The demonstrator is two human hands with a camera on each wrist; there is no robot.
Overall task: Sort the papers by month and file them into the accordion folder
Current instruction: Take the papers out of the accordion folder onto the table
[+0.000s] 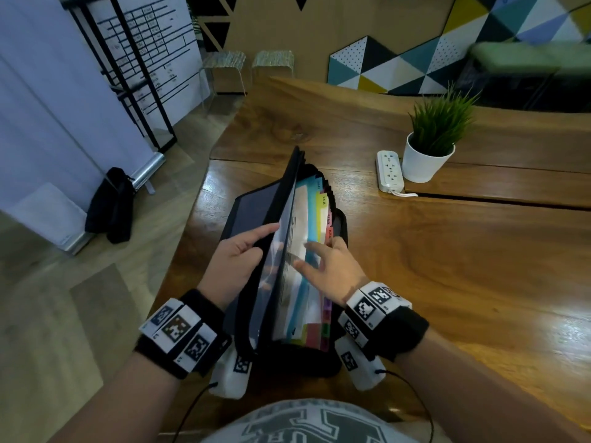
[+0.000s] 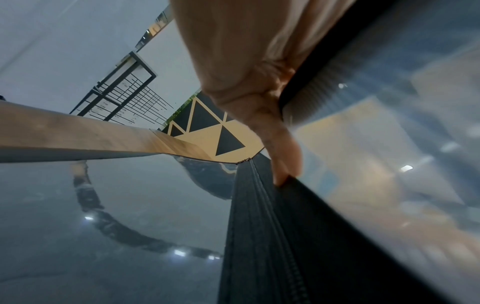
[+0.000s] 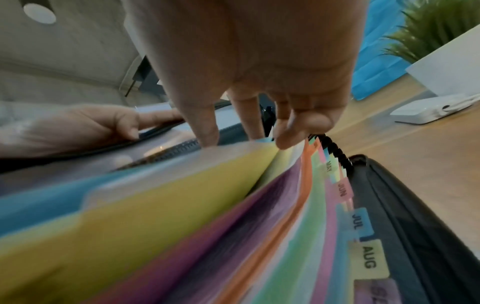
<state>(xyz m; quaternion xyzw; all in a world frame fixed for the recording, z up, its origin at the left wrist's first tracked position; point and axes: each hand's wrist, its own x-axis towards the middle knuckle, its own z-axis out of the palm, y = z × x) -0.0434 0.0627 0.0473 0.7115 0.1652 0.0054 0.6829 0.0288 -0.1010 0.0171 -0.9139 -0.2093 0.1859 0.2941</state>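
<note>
A black accordion folder (image 1: pixel 256 215) stands open on the wooden table (image 1: pixel 447 266), its coloured dividers (image 1: pixel 311 203) fanned, with month tabs FEB (image 1: pixel 323 200) to AUG (image 3: pixel 369 260). My left hand (image 1: pixel 243 251) grips the black front cover (image 2: pixel 285 246), thumb on its edge, and holds it tilted away from the pockets. My right hand (image 1: pixel 323 260) rests spread on the dividers (image 3: pixel 182 205), fingertips (image 3: pixel 207 139) touching their top edges near the first tabs. A white printed sheet (image 1: pixel 297 231) sits in the front pocket, beside the blue divider.
A potted plant (image 1: pixel 428 148) and a white power strip (image 1: pixel 389 171) stand at the right rear of the table. The folder lies close to the table's left edge. A black bag (image 1: pixel 112 206) lies on the floor to the left.
</note>
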